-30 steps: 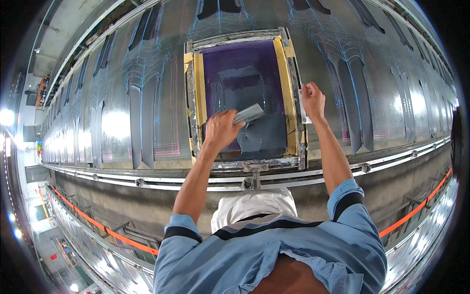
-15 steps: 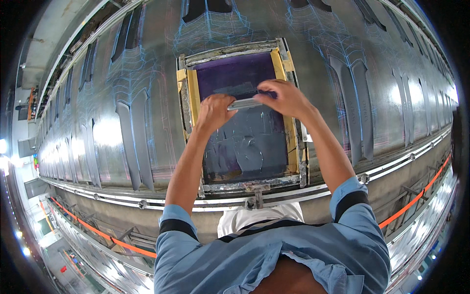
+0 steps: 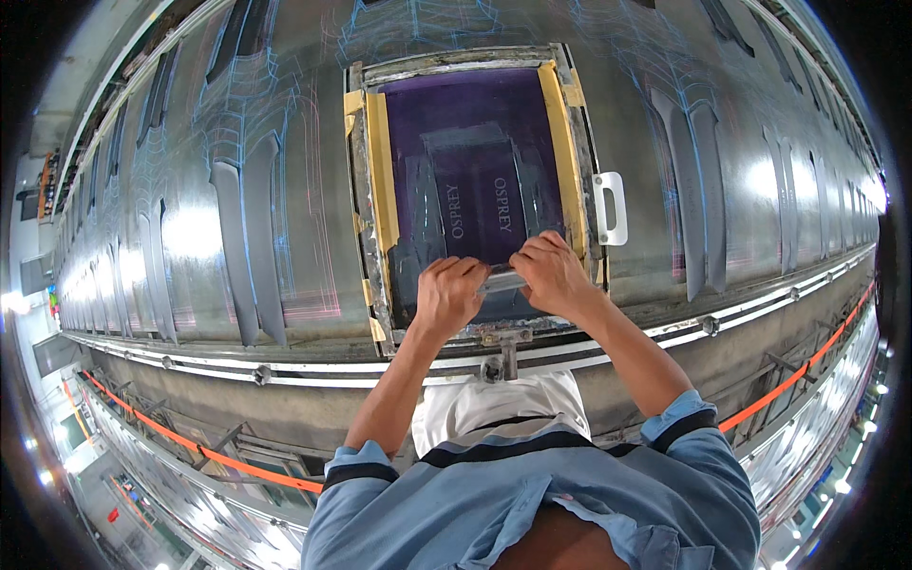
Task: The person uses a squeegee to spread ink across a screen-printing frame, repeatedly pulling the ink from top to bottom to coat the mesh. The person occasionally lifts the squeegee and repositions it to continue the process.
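Note:
My left hand [image 3: 452, 294] and my right hand [image 3: 555, 274] are closed around the two ends of a squeegee [image 3: 502, 279], with its pale grip bar showing between them. The squeegee lies across the near part of a printing screen [image 3: 456, 103], whose mesh is dark purple. Yellow tape [image 3: 380, 163] lines the worn, paint-stained frame [image 3: 359, 180]. Grey ink streaks [image 3: 426, 195] border two lettered strips in the middle of the mesh. The blade's lower edge is hidden by my hands.
The screen rests on a long grey table [image 3: 313, 180] bearing dark cut pieces [image 3: 231, 242] and blue and pink lines. A white handle [image 3: 613, 209] juts from the frame's right side. A metal rail [image 3: 313, 373] with clamps runs along the near edge; an orange strip [image 3: 256, 467] lies beyond it.
Both hands have drawn the squeegee toward me, from mid-screen to the near end. The lettered strips and far mesh are now uncovered. My right fingers have closed onto the squeegee.

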`<state>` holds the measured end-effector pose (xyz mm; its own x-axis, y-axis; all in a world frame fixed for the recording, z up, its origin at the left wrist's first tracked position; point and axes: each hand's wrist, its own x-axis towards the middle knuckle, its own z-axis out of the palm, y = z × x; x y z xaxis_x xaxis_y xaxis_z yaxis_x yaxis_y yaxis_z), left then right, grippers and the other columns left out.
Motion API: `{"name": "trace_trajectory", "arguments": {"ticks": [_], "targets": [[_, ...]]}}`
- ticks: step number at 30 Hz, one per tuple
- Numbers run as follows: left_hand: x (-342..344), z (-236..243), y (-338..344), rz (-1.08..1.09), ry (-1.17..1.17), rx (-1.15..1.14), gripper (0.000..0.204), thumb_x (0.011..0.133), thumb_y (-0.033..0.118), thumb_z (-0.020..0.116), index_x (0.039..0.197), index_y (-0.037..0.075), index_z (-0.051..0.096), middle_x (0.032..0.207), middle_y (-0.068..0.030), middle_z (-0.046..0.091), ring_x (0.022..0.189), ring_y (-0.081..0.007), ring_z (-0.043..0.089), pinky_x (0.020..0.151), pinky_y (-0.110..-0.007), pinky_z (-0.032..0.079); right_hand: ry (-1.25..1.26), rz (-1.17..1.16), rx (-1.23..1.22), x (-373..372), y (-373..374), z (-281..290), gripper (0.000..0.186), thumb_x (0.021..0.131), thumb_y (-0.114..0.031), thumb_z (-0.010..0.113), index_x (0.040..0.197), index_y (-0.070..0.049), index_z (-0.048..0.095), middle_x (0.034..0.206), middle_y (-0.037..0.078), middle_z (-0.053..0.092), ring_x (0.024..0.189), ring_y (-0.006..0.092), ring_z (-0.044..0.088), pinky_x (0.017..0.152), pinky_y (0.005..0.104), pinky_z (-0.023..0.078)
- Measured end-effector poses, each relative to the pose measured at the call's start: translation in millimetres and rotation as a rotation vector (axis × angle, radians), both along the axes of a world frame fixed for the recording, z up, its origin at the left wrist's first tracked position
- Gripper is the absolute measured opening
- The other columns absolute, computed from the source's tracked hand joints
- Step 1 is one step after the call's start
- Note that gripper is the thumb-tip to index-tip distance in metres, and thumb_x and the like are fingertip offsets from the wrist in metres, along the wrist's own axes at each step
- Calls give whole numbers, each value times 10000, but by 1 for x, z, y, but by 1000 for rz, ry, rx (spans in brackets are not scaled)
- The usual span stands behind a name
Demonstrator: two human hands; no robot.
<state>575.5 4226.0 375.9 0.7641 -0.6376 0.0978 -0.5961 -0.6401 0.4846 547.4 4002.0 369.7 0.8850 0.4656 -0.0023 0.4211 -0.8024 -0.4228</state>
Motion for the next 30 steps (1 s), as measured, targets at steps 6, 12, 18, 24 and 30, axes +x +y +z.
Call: {"name": "trace_trajectory", "arguments": {"ticks": [6, 12, 18, 24, 30], "targets": [[67, 9, -8, -14, -28, 88, 261, 723, 194, 824, 946, 96, 729, 905, -84, 713, 843, -313, 710, 769, -438, 567, 22, -13, -110, 64, -6, 20, 258, 777, -229, 822, 939, -60, 714, 917, 122, 718, 1016, 286, 671, 988, 459, 464], [185, 19, -29, 63, -10, 172, 244, 773, 234, 829, 946, 91, 734, 859, -115, 709, 837, -341, 704, 737, -475, 529, 34, -17, -59, 195, -24, 11, 227, 797, -213, 798, 938, -55, 717, 859, 165, 724, 901, 373, 711, 865, 515, 528], [171, 3, -26, 101, -56, 28, 222, 766, 229, 832, 910, 85, 744, 830, -114, 707, 803, -342, 699, 699, -459, 528, 51, -92, 43, 184, -18, 1, 238, 771, -184, 804, 948, -52, 715, 852, 177, 720, 881, 383, 711, 852, 510, 536], [28, -7, 7, 27, 6, 1, 264, 699, 116, 830, 946, 82, 743, 862, -86, 718, 797, -308, 706, 686, -439, 557, 89, -7, -30, 35, 5, 5, 293, 736, -133, 808, 988, -45, 689, 988, 116, 702, 1049, 289, 658, 970, 471, 498], [5, 7, 8, -26, 51, 52, 261, 730, 162, 839, 962, 89, 744, 896, -83, 723, 848, -293, 709, 736, -431, 561, 219, -17, -22, 8, 9, 15, 253, 777, -171, 809, 968, -48, 697, 952, 126, 715, 1028, 304, 671, 995, 482, 488]]}}
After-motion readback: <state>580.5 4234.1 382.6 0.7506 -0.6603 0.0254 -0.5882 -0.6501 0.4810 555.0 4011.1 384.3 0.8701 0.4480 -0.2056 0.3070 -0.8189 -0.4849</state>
